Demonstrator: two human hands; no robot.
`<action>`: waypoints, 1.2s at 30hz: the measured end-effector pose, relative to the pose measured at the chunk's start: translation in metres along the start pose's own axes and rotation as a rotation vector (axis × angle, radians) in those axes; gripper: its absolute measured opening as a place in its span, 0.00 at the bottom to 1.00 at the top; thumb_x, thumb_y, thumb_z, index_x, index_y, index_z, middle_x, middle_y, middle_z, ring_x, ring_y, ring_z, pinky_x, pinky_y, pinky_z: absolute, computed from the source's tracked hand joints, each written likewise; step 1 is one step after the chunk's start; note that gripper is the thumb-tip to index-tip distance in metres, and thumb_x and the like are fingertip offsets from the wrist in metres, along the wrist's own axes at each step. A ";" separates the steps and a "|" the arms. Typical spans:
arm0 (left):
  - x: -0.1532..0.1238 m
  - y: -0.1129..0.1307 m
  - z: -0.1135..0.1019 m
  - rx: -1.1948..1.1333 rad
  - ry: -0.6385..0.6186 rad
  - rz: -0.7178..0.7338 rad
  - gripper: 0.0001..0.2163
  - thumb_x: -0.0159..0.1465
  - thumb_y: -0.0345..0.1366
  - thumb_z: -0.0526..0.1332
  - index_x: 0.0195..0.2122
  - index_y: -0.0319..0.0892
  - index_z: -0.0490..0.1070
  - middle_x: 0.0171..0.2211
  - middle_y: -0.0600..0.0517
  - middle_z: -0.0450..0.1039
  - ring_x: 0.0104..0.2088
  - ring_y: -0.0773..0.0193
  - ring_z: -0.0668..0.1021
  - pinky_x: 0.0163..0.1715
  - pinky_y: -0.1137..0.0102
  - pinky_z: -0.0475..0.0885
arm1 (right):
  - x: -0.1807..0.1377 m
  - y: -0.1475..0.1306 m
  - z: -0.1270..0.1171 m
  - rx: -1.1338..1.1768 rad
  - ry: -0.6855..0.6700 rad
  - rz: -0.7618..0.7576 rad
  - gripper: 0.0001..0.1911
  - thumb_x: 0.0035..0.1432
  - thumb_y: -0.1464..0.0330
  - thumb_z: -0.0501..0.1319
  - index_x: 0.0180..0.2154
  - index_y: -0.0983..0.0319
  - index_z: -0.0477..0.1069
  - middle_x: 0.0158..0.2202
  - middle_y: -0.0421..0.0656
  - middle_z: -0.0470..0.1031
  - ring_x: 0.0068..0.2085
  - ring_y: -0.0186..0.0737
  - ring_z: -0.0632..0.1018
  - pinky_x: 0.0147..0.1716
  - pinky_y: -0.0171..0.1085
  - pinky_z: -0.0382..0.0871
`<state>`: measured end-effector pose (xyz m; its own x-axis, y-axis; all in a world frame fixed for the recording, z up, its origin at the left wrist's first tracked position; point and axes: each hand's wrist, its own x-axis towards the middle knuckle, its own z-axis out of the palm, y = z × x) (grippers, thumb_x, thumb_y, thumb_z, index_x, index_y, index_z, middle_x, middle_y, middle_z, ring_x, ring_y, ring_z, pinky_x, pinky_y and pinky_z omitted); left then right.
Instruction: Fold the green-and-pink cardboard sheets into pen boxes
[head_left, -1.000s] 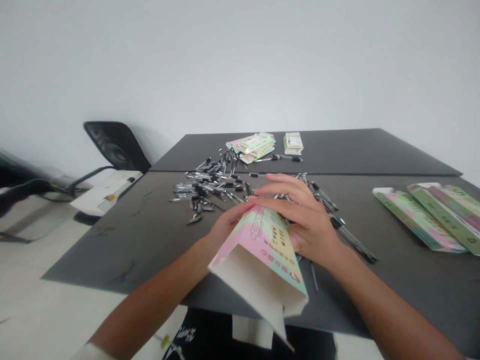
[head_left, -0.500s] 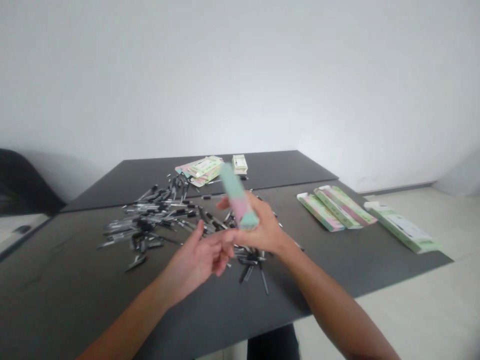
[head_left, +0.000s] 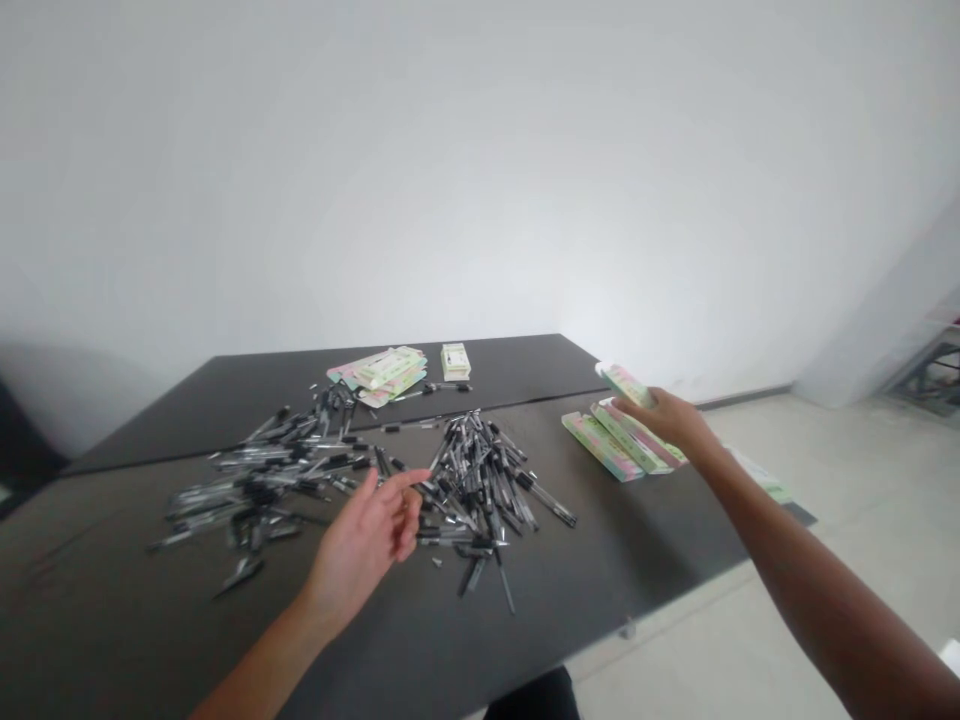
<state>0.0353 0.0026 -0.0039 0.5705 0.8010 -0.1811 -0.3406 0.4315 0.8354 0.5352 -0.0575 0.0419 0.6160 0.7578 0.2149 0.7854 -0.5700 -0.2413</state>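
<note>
My right hand (head_left: pixel 671 418) reaches far right over the dark table (head_left: pixel 112 620) and is closed on a long pastel pen box (head_left: pixel 627 384), held just above two similar boxes (head_left: pixel 616 446) lying side by side. My left hand (head_left: pixel 367 540) hovers open, fingers loosely spread, above the near edge of a big heap of black pens (head_left: pixel 480 475). More pens (head_left: pixel 262 480) are scattered to the left.
A pile of flat, unfolded pastel boxes (head_left: pixel 382 368) and a small stack of cards (head_left: pixel 455 361) lie at the table's far side. Another box (head_left: pixel 761 478) rests at the right table edge behind my arm. Pale floor lies to the right.
The box, held in both hands over the table's near edge a second ago, has been carried right by my right hand to the laid-out boxes. My left hand let go and stays open.
</note>
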 end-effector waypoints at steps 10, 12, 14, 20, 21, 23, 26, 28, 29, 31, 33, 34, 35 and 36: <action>0.001 -0.006 -0.003 0.013 0.041 0.076 0.26 0.64 0.55 0.68 0.53 0.38 0.77 0.32 0.54 0.69 0.28 0.65 0.67 0.28 0.69 0.66 | 0.068 -0.040 0.064 -0.166 -0.185 -0.087 0.26 0.73 0.52 0.65 0.63 0.61 0.73 0.60 0.51 0.78 0.56 0.51 0.82 0.57 0.56 0.78; 0.001 -0.008 -0.004 0.008 0.035 0.096 0.23 0.66 0.52 0.68 0.52 0.38 0.78 0.32 0.54 0.68 0.27 0.66 0.67 0.28 0.69 0.66 | 0.075 -0.044 0.072 -0.180 -0.207 -0.110 0.28 0.72 0.52 0.65 0.65 0.60 0.72 0.61 0.51 0.78 0.57 0.52 0.81 0.59 0.58 0.77; 0.000 -0.010 -0.004 0.004 0.033 0.110 0.20 0.67 0.49 0.66 0.51 0.38 0.78 0.32 0.54 0.68 0.27 0.66 0.67 0.28 0.70 0.65 | 0.080 -0.044 0.075 -0.190 -0.229 -0.142 0.32 0.70 0.48 0.65 0.66 0.59 0.72 0.61 0.51 0.79 0.57 0.53 0.82 0.60 0.58 0.76; 0.000 -0.013 -0.004 0.027 0.021 0.151 0.19 0.68 0.50 0.65 0.48 0.38 0.79 0.31 0.53 0.68 0.28 0.66 0.67 0.29 0.69 0.65 | 0.078 -0.034 0.068 -0.238 -0.142 -0.219 0.44 0.56 0.32 0.64 0.63 0.51 0.80 0.56 0.49 0.86 0.59 0.65 0.83 0.59 0.55 0.73; 0.001 -0.014 -0.004 0.053 0.017 0.169 0.20 0.67 0.51 0.65 0.47 0.38 0.79 0.31 0.53 0.67 0.28 0.66 0.67 0.29 0.69 0.65 | 0.076 -0.035 0.066 -0.244 -0.113 -0.238 0.43 0.56 0.32 0.63 0.61 0.52 0.81 0.56 0.49 0.86 0.59 0.66 0.82 0.60 0.56 0.72; 0.003 -0.015 -0.005 0.146 0.019 0.223 0.20 0.67 0.53 0.64 0.45 0.39 0.79 0.29 0.54 0.67 0.27 0.66 0.67 0.29 0.69 0.64 | 0.070 -0.040 0.062 -0.252 -0.055 -0.295 0.40 0.58 0.34 0.62 0.59 0.53 0.83 0.59 0.50 0.85 0.61 0.66 0.81 0.62 0.58 0.71; 0.001 -0.019 -0.006 0.413 0.050 0.351 0.16 0.70 0.49 0.62 0.41 0.40 0.79 0.26 0.55 0.67 0.27 0.65 0.68 0.29 0.69 0.63 | 0.060 -0.063 0.059 -0.247 0.025 -0.414 0.36 0.62 0.38 0.62 0.58 0.53 0.83 0.66 0.51 0.79 0.69 0.67 0.74 0.67 0.62 0.65; -0.004 -0.022 -0.004 0.650 0.045 0.502 0.12 0.72 0.44 0.61 0.39 0.41 0.78 0.28 0.53 0.71 0.29 0.65 0.71 0.32 0.69 0.64 | 0.053 -0.088 0.061 -0.230 0.056 -0.499 0.34 0.64 0.40 0.62 0.60 0.54 0.82 0.71 0.52 0.74 0.74 0.70 0.66 0.70 0.67 0.61; -0.006 -0.024 -0.003 0.765 0.024 0.600 0.10 0.72 0.41 0.62 0.37 0.41 0.77 0.29 0.52 0.72 0.30 0.65 0.72 0.33 0.69 0.65 | 0.050 -0.103 0.064 -0.219 0.058 -0.543 0.34 0.65 0.41 0.62 0.61 0.54 0.81 0.72 0.52 0.73 0.76 0.70 0.63 0.70 0.68 0.60; -0.009 -0.029 0.001 0.933 -0.031 0.795 0.07 0.70 0.35 0.63 0.33 0.42 0.75 0.28 0.53 0.72 0.29 0.66 0.73 0.33 0.70 0.66 | 0.043 -0.135 0.072 -0.195 0.027 -0.631 0.33 0.66 0.44 0.63 0.63 0.55 0.80 0.72 0.52 0.73 0.77 0.68 0.61 0.71 0.65 0.61; -0.009 -0.035 0.004 1.026 -0.067 0.945 0.06 0.68 0.31 0.62 0.32 0.42 0.73 0.25 0.54 0.70 0.28 0.66 0.73 0.32 0.69 0.65 | 0.036 -0.170 0.082 -0.174 -0.037 -0.698 0.31 0.68 0.48 0.64 0.64 0.56 0.79 0.68 0.52 0.77 0.73 0.64 0.69 0.70 0.59 0.66; -0.008 -0.037 0.005 1.048 -0.069 1.001 0.06 0.67 0.30 0.62 0.31 0.43 0.72 0.25 0.54 0.70 0.27 0.65 0.73 0.31 0.69 0.65 | 0.033 -0.187 0.087 -0.166 -0.073 -0.715 0.30 0.69 0.50 0.64 0.65 0.56 0.78 0.65 0.52 0.80 0.69 0.62 0.75 0.67 0.57 0.70; -0.007 -0.040 0.005 1.065 -0.073 1.050 0.06 0.66 0.30 0.62 0.31 0.43 0.71 0.24 0.54 0.69 0.27 0.65 0.72 0.29 0.68 0.64 | 0.032 -0.205 0.092 -0.159 -0.107 -0.721 0.29 0.70 0.51 0.63 0.66 0.55 0.76 0.60 0.52 0.83 0.63 0.59 0.80 0.64 0.56 0.73; -0.006 -0.042 0.005 1.075 -0.075 1.095 0.07 0.66 0.30 0.62 0.30 0.44 0.70 0.24 0.54 0.69 0.26 0.65 0.71 0.28 0.68 0.62 | 0.032 -0.223 0.098 -0.152 -0.136 -0.717 0.28 0.72 0.52 0.63 0.67 0.55 0.75 0.57 0.51 0.85 0.58 0.57 0.83 0.60 0.56 0.76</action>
<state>0.0500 -0.0223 -0.0348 0.4545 0.4794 0.7507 0.0597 -0.8573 0.5113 0.3736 0.1246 0.0101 -0.0555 0.9872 0.1494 0.9976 0.0487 0.0494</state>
